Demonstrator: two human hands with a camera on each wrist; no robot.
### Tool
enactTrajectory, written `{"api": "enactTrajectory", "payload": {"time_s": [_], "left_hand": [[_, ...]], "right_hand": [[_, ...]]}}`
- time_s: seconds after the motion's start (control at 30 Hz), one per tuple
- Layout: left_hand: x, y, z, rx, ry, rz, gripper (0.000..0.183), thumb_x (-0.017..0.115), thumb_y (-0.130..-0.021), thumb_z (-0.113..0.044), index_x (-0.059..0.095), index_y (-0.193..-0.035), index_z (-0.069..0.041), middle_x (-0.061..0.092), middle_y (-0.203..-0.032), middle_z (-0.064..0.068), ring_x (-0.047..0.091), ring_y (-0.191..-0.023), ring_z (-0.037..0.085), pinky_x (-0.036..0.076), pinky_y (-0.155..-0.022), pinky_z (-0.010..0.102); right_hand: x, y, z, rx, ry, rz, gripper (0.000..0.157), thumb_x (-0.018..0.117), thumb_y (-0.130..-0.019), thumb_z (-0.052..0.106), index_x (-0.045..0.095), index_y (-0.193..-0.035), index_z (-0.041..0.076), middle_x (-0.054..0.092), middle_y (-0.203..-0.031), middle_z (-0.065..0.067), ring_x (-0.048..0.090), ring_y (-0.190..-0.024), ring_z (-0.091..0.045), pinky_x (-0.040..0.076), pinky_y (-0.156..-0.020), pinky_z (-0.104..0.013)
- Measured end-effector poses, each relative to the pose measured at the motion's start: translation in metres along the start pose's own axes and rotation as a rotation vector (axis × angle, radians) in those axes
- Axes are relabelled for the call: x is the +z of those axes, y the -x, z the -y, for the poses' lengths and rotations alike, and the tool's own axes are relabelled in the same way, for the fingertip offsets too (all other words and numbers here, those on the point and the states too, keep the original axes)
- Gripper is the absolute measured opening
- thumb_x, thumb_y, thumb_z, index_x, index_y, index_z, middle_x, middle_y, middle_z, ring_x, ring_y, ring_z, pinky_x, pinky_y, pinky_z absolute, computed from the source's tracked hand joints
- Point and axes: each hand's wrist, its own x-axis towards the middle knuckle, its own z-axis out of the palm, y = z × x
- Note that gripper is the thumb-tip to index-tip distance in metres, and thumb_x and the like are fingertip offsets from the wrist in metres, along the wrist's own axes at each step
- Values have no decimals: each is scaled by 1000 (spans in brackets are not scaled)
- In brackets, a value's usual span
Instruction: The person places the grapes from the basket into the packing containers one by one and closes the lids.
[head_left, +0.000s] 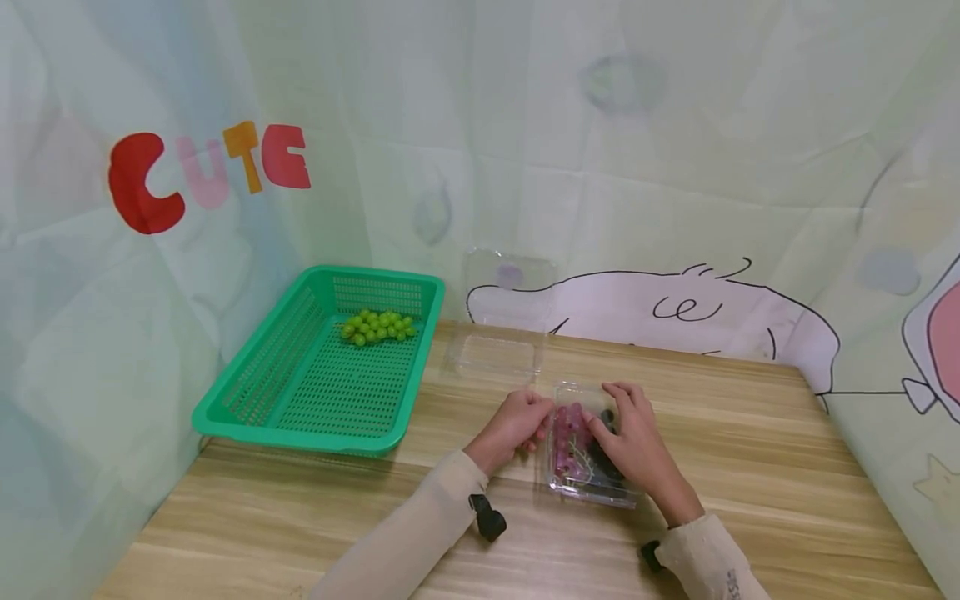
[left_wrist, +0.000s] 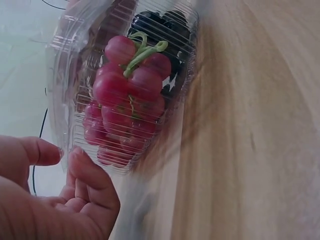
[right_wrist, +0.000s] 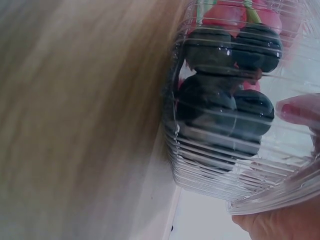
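Note:
A clear plastic clamshell box (head_left: 592,497) lies on the table with a bunch of pink-red grapes (left_wrist: 112,87) on its left side and dark, almost black grapes (right_wrist: 207,97) on its right. At the box's left rim, the thumb and a finger of my left hand (head_left: 517,421) pinch the plastic edge. My right hand (head_left: 637,442) rests over the right part of the box. Its thumb lies across the top, and its other fingers reach to the far right corner. In the right wrist view, clear plastic partly covers that hand's thumb.
A green plastic basket (head_left: 411,408) stands on the left of the wooden table (head_left: 735,433), holding a bunch of green grapes (head_left: 377,327). Behind my hands, another clear clamshell box (head_left: 495,357) stands with its lid up by the printed cloth backdrop (head_left: 525,125).

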Motion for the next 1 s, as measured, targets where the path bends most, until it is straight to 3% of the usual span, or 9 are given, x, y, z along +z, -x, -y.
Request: {"api": "enactTrajectory", "payload": {"time_s": [0.63,0.83,1.0], "left_hand": [[-4,7,-3,-17,-35,30,13,62,-95,-18,60,-86,-8,58,-72,0,48,-53,9,39,-41,18],[-5,2,-11,-30,-29,23,10,60,-91,-12,59,-82,-8,55,-65,-1,44,-48,8,38,-40,18],[-5,-7,-15,-26,-3,3,16,57,-90,-11,55,-75,-10,50,-59,-1,41,-46,9,36,-40,20]], "right_hand": [[-9,9,1,4,3,1,67,66,-99,34,43,-148,-5,36,-152,-24,36,-140,-45,35,-111,-66],[-23,27,7,128,16,53,69,60,-102,38,36,-152,-3,33,-154,-28,40,-139,-48,38,-108,-66],[-33,46,10,214,-17,96,71,60,-102,41,35,-152,-3,41,-149,-29,57,-125,-45,51,-97,-59]]}}
